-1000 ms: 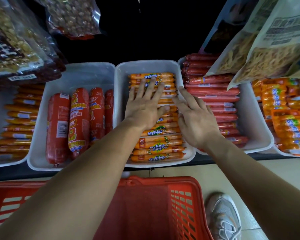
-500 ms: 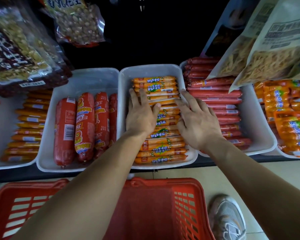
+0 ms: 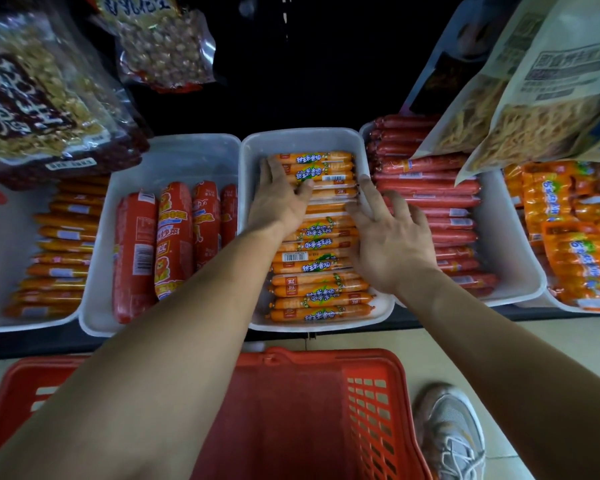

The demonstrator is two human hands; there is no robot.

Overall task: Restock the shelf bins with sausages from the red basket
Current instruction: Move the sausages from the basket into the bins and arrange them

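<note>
Head view. The middle white bin (image 3: 302, 139) on the shelf holds thin orange sausages (image 3: 319, 301) lying crosswise, packed from its front rim almost to its back wall. The left hand (image 3: 278, 202) lies flat on these sausages along the bin's left side. Its fingers are straight and point toward the back wall, its thumb is spread across a wrapper, and it grips nothing. The right hand (image 3: 392, 237) rests on the sausages at the bin's right side with its fingers straight and fanned wide. Its outer fingers reach over the rim above the thin red sausages (image 3: 430, 190) in the neighbouring bin (image 3: 515, 271), and it too holds nothing.

Just left of the middle bin, another white bin (image 3: 174, 157) holds fat red sausages (image 3: 172, 237) lying lengthwise in its front part. Farther left are slim orange sticks (image 3: 63, 254), and farthest right lie orange multipacks (image 3: 575, 244).

In front of and below the middle bin, the red basket (image 3: 371, 410) stands on the tiled floor. The left forearm crosses over it and hides much of its inside, so its contents cannot be told. A grey sneaker (image 3: 447, 431) shows in front of the middle bin and to its right.

Above the middle bin and to its left hangs a peanut bag (image 3: 163, 39). Above and to its right hang snack bags of pale strips (image 3: 534, 98).
</note>
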